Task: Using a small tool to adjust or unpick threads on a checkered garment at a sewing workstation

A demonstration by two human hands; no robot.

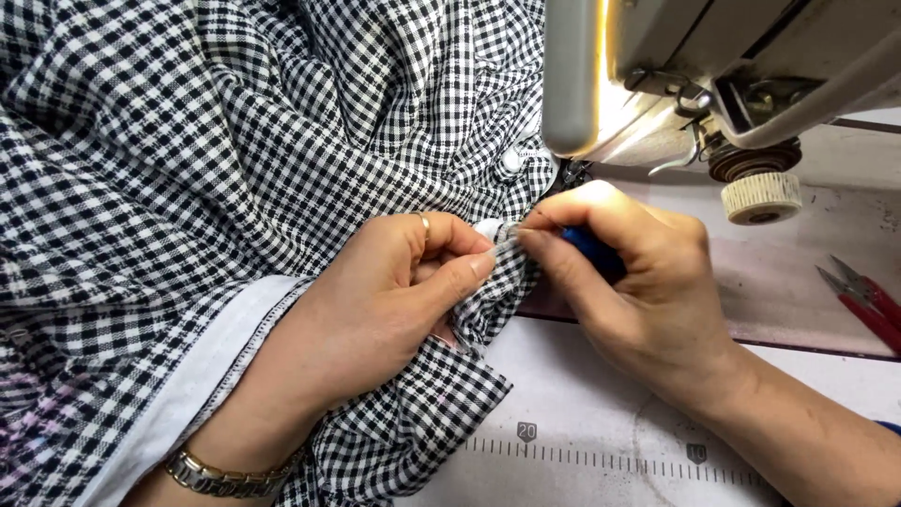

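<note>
A black-and-white checked garment with a white inner band is bunched across the left and middle. My left hand, with a ring and a metal wristband, pinches a fold of this fabric between thumb and fingers. My right hand grips a small blue-handled tool whose thin tip meets the fabric fold right at my left thumb. The two hands almost touch at that spot.
A sewing machine head with a ribbed cream knob hangs at the upper right. Red-handled thread snips lie at the right edge. The white table carries a printed ruler scale near the front.
</note>
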